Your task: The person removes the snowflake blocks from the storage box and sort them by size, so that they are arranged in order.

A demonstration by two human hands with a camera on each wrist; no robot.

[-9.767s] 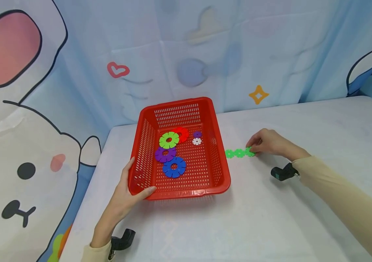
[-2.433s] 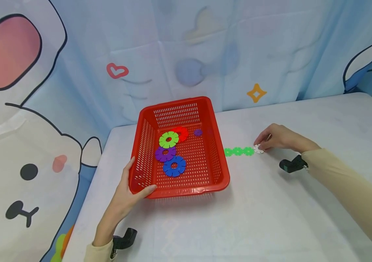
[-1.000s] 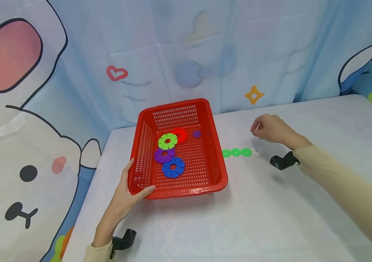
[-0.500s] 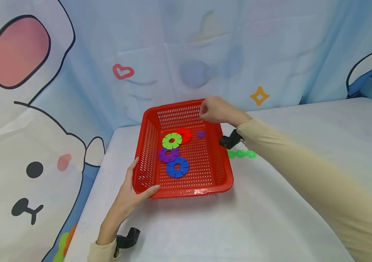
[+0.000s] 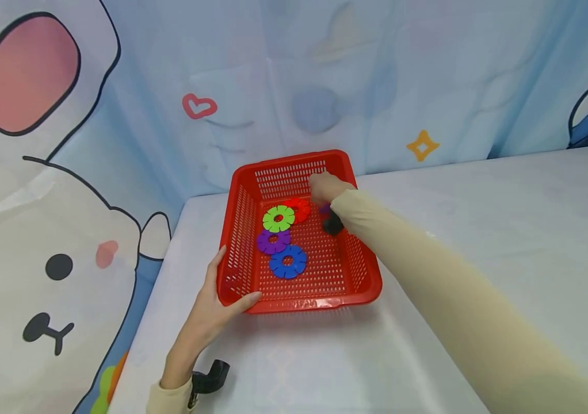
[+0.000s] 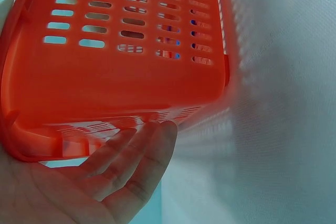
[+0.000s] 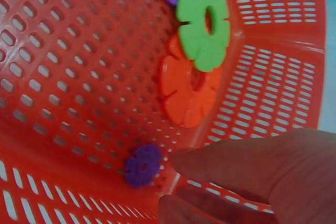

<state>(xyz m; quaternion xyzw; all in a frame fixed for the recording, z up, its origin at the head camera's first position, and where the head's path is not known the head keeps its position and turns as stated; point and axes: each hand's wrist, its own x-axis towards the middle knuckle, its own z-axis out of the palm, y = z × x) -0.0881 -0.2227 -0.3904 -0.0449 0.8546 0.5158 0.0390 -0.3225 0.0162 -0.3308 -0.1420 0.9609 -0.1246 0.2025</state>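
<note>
A red plastic basket [image 5: 320,302] has its front left corner gripped by my left hand [image 5: 206,307], thumb over the rim; in the left wrist view the fingers [image 6: 139,174] lie along its outside. My right hand [image 5: 327,187] reaches inside at the back right, fingertips close beside a small purple snowflake disc [image 7: 135,174], thumb and fingers apart. Larger flower-shaped discs lie on the basket floor: lime green [image 5: 269,223], red [image 5: 304,213], purple [image 5: 263,242] and blue [image 5: 276,266]. The row of small green discs is hidden behind the right arm.
A white cloth covers the table [image 5: 532,218]. Behind it hangs a blue patterned curtain [image 5: 315,52]. The right sleeve [image 5: 428,270] crosses over the basket's right rim. Black wrist cameras [image 5: 211,376] sit under both wrists.
A white disc left the basket and was placed at the right end of the green row. My right hand then moved left and down into the basket. The left hand kept its grip.
</note>
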